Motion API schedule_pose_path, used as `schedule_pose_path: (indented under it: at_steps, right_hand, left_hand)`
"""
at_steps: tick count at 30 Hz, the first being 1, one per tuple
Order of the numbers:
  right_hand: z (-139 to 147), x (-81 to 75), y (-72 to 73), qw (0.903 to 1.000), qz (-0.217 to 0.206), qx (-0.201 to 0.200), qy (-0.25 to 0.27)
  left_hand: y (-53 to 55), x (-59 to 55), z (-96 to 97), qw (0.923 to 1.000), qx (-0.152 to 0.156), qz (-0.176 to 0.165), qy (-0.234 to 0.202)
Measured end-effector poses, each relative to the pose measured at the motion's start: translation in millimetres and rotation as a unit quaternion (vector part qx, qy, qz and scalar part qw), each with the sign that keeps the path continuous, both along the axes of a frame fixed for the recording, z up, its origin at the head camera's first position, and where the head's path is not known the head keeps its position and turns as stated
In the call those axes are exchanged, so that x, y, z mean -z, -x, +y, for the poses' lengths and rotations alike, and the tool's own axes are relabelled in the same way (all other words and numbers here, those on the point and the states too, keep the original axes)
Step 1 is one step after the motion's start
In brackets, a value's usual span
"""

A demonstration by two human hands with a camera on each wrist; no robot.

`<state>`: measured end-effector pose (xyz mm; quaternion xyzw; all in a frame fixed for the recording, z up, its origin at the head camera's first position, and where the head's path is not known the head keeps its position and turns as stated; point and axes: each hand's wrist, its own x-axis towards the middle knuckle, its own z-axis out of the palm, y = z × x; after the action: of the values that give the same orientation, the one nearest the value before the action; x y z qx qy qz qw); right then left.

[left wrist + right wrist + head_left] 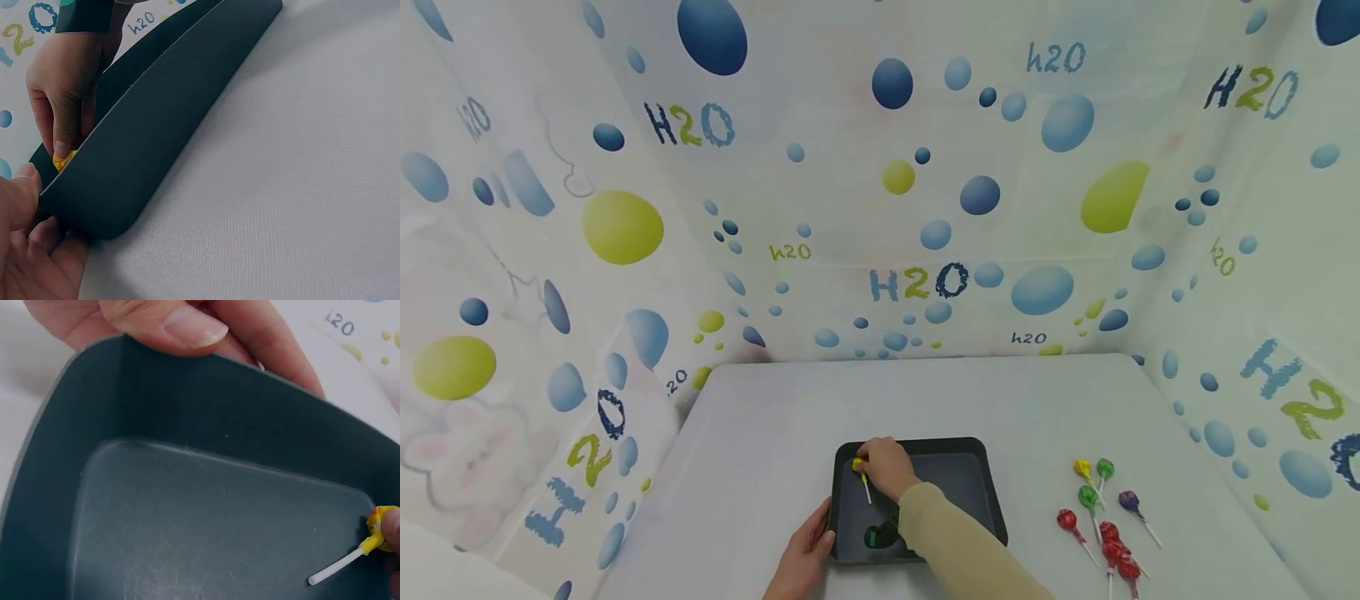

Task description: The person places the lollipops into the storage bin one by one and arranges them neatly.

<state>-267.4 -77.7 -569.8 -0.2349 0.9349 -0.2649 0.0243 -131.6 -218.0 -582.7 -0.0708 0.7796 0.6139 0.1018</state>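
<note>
I've got R hand [887, 469] pinching the yellow lollipop [373, 542] in the tray's [947, 475] far-left corner and L hand [805, 550] clamped on its left rim, so a sloppy release could prob. roll the candy, or an L tug skid the tray.

Curtained booth: H2O-print sheets [842, 196] behind and beside white table [760, 433].

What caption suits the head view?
Right hand holds a yellow lollipop in the dark tray; left hand grips the tray's side.
</note>
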Motion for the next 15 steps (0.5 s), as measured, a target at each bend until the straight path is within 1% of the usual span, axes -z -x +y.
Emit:
schedule_pose_path:
  at_steps: [3,10,15]
  right_hand:
    - [0.2,0.9,0.1,1.0000,0.003,0.003,-0.001]
    - [-1.6,5.3,2.2,0.9993,0.034,0.012,-0.005]
    - [-2.5,5.4,2.6,0.9994,0.031,0.014,0.000]
  left_hand:
    - [0.8,1.1,-0.7,1.0000,0.001,-0.002,-0.001]
    - [2.0,2.7,-1.6,0.9998,0.000,-0.014,-0.014]
    - [1.8,2.4,-2.0,0.9999,-0.002,-0.009,-0.012]
